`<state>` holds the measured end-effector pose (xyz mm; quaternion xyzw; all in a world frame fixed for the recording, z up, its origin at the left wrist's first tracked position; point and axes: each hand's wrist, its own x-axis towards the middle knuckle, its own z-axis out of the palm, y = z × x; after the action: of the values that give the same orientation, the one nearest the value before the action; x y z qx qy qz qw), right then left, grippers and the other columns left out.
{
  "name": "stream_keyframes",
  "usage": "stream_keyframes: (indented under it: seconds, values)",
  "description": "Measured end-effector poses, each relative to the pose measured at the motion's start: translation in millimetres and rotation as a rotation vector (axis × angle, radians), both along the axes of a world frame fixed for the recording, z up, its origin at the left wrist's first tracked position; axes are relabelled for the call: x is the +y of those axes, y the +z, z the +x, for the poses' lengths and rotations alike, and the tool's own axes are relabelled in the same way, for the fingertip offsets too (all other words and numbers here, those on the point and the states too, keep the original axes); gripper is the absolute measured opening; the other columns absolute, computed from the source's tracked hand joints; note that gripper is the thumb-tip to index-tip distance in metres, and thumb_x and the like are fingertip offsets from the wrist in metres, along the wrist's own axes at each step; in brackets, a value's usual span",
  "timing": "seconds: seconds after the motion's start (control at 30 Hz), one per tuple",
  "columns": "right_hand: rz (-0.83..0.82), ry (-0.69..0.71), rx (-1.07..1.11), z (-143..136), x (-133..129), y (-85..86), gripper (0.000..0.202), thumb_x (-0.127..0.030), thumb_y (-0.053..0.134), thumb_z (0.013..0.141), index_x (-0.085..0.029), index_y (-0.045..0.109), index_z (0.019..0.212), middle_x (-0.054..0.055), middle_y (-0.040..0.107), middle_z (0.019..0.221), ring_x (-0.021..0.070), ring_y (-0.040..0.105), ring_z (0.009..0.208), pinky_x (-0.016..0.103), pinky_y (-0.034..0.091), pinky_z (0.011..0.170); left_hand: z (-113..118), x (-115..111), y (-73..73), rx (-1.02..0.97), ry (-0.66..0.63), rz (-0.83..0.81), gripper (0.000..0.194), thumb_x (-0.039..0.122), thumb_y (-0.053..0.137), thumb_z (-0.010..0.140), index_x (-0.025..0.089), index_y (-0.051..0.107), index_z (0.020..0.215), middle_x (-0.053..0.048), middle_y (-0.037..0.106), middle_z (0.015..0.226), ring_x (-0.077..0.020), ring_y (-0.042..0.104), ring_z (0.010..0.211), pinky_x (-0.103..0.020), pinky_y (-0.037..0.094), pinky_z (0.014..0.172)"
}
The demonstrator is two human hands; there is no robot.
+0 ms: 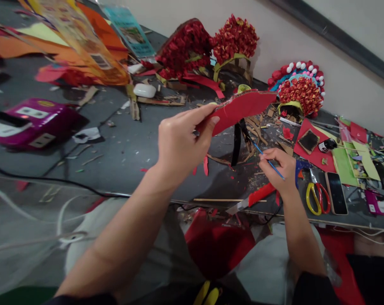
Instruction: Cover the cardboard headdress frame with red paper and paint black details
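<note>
My left hand (187,137) pinches the near end of a curved red cardboard piece (242,108), lifted above the dark worktable (131,144). Brown corrugation shows along its upper edge. A thin blue stick (272,166), perhaps a brush handle, is gripped in my right hand (279,167). The stick's far end reaches toward a black strip (236,144) under the cardboard; whether they touch I cannot tell. Just below my right hand lies a red-handled utility knife (253,197). To the right of that hand are scissors (319,197) with yellow and red handles.
A purple power strip (36,123) with cables sits at left. Red paper-flower headpieces (234,40) stand along the wall. A phone (336,192), a small black bottle (327,145) and green paper (346,165) lie at right. Cardboard scraps litter the table.
</note>
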<state>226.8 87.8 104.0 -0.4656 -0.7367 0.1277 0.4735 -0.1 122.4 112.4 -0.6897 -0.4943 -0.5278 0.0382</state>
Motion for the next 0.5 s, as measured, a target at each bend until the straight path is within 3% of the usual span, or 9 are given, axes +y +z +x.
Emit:
stream_keyframes:
  seconds: [0.17, 0.5]
  values:
    - [0.067, -0.068, 0.048, -3, 1, -1.8, 0.013, -0.02, 0.061, 0.079, -0.023, 0.057, 0.067, 0.0, 0.072, 0.075, 0.015, 0.071, 0.07, 0.029, 0.058, 0.067, 1, -1, 1.1, -0.002, 0.0, -0.048, 0.028, 0.031, 0.054, 0.096, 0.017, 0.074, 0.11, -0.005, 0.076, 0.095, -0.0131, 0.069, 0.074, -0.019, 0.051, 0.066]
    - [0.007, 0.014, -0.045, 0, -2, 8.2, 0.014, -0.015, 0.058, 0.073, -0.022, 0.053, 0.062, -0.003, 0.067, 0.066, 0.0124, 0.064, 0.06, 0.026, 0.052, 0.06, 0, 1, 0.1, 0.002, 0.004, -0.02, 0.029, 0.029, 0.054, 0.096, 0.016, 0.074, 0.112, -0.005, 0.076, 0.093, -0.0132, 0.068, 0.071, -0.02, 0.049, 0.062]
